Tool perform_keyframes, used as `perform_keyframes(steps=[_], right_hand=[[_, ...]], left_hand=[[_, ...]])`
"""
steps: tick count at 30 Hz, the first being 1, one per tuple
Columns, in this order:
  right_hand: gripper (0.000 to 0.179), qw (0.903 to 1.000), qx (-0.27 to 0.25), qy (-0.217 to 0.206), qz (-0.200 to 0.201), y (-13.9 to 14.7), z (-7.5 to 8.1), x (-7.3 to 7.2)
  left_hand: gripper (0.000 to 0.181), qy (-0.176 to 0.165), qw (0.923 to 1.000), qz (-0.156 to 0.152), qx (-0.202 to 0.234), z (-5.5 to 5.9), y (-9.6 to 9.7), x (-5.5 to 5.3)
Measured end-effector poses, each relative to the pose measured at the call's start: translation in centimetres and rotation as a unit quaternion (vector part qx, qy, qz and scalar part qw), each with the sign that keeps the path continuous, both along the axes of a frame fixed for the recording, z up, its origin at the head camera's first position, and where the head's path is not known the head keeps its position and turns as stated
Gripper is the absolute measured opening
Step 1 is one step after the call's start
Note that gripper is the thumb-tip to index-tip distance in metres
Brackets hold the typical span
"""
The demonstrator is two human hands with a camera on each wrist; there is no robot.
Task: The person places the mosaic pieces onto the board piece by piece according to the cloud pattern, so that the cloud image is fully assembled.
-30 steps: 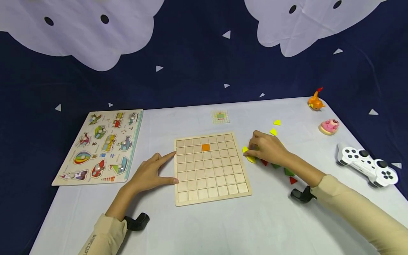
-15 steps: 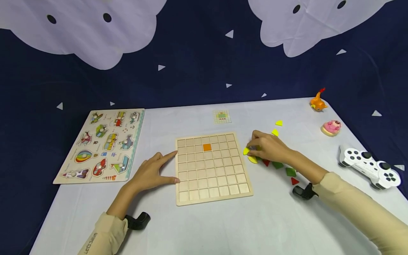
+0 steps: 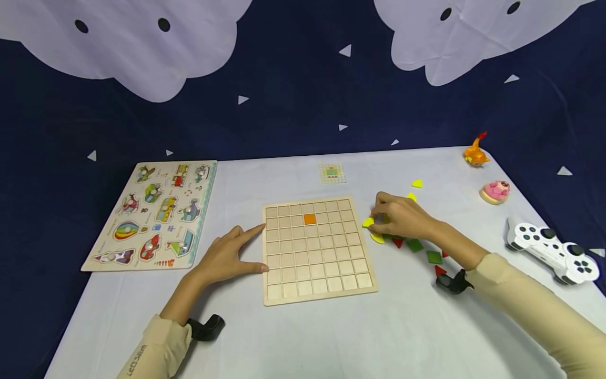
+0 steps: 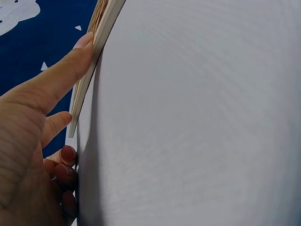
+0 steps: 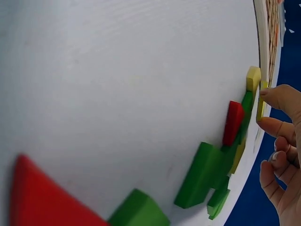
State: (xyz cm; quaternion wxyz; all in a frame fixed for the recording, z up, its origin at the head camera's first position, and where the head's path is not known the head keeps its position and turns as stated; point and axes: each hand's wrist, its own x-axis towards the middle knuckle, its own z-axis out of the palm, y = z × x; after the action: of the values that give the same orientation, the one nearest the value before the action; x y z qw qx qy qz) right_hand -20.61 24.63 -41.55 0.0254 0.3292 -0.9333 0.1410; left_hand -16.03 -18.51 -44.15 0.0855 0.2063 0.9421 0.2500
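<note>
A square wooden grid board [image 3: 312,258] lies on the white table with one orange square tile [image 3: 310,219] in an upper cell. My left hand [image 3: 226,257] touches the board's left edge with a straight index finger and thumb; in the left wrist view the thumb [image 4: 70,66] rests along the board's side. Just right of the board, my right hand [image 3: 402,216] pinches a small yellow piece [image 5: 261,102] between thumb and index finger. Beneath that hand lie another yellow piece [image 3: 377,238], a red triangle [image 3: 397,242] and green tiles [image 3: 414,245], partly hidden by it.
A small pattern card [image 3: 333,173] lies behind the board. On the left is a knobbed vehicle puzzle [image 3: 163,216]. Two yellow pieces, one a quarter-round [image 3: 417,183], lie farther back. At right are an orange figurine [image 3: 475,155], a pink toy [image 3: 495,191] and a white game controller [image 3: 549,250].
The head view has shifted slightly. Both hands keep nearly the same place, and the yellow piece at my right fingertips has turned a little.
</note>
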Motion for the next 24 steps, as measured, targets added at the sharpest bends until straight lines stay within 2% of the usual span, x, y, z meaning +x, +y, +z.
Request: perform_keyframes(steps=[8, 24], right_hand=[[0.021, 0.9997, -0.022, 0.008, 0.013, -1.3, 0.7, -0.5], [0.020, 0.9980, -0.026, -0.009, 0.057, -8.0, 1.3, -1.8]], left_hand=[[0.100, 0.006, 1.0000, -0.006, 0.002, 0.0, -0.1, -0.2], [0.099, 0.004, 1.0000, -0.004, 0.002, 0.0, 0.0, -0.1]])
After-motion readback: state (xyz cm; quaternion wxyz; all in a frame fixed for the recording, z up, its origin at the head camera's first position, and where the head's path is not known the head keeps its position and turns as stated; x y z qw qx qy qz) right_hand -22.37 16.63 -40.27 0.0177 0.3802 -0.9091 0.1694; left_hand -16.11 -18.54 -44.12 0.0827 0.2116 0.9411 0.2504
